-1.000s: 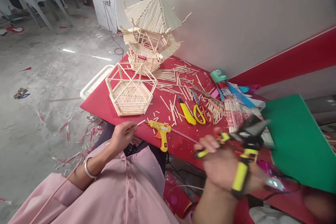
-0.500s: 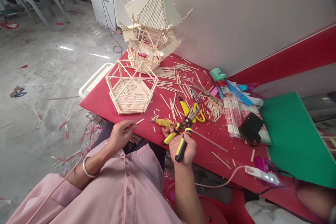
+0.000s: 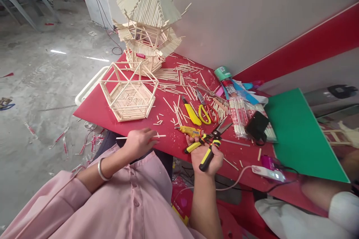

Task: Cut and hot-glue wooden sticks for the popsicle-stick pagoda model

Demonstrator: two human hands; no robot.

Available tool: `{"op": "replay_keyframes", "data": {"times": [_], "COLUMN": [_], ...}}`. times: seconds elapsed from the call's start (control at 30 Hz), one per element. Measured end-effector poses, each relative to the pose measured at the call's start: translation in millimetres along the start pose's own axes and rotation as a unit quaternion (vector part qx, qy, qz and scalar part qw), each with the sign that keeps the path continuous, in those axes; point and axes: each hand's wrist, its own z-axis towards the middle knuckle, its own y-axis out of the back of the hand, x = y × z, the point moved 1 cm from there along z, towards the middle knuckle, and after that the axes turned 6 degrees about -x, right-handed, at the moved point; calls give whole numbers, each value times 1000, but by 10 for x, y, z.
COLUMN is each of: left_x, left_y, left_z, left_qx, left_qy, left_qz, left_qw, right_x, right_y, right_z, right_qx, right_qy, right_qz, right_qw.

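Note:
My left hand (image 3: 141, 143) is closed round a thin pale wooden stick (image 3: 161, 136), whose tip pokes out past the fingers. A length of stick also shows behind the wrist side of that hand. In my right hand (image 3: 209, 158), palm up, lie shears (image 3: 215, 136) with black and yellow handles; the fingers grip the handles and the blades are spread. A yellow glue gun (image 3: 190, 131) rests on the table just beyond my right fingers. Beyond my left hand sits a hexagonal stick frame (image 3: 131, 99) with a floor of patterned sticks.
Behind the frame stands a tiered stick pagoda (image 3: 151, 11). Loose sticks (image 3: 168, 74) cover the red table (image 3: 92, 108). A yellow cutter (image 3: 191, 112), scissors (image 3: 204, 114), packed sticks (image 3: 238, 115) and a green board (image 3: 297, 138) lie rightward. Another person's sleeve (image 3: 344, 209) shows lower right.
My left hand has moved right with the stick, its fingers turned further over. My right hand has shifted right with the shears. The whole view has swung, sliding the table leftward.

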Motion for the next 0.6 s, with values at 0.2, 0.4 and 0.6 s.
{"op": "replay_keyframes", "data": {"times": [0.2, 0.4, 0.6], "left_x": [-151, -442, -672], "left_y": [-294, -512, -756], "left_z": [295, 388, 449], "left_qx": [59, 83, 122], "left_qy": [-63, -181, -228], "left_qz": [116, 42, 92], "left_qw": [990, 979, 962], "right_x": [78, 83, 101], "right_y": [117, 182, 209], "right_z": [60, 72, 112], "right_qx": [-21, -6, -37], "right_qy": [35, 51, 92], "right_qz": [33, 62, 89], "right_qw": [999, 997, 991]}}
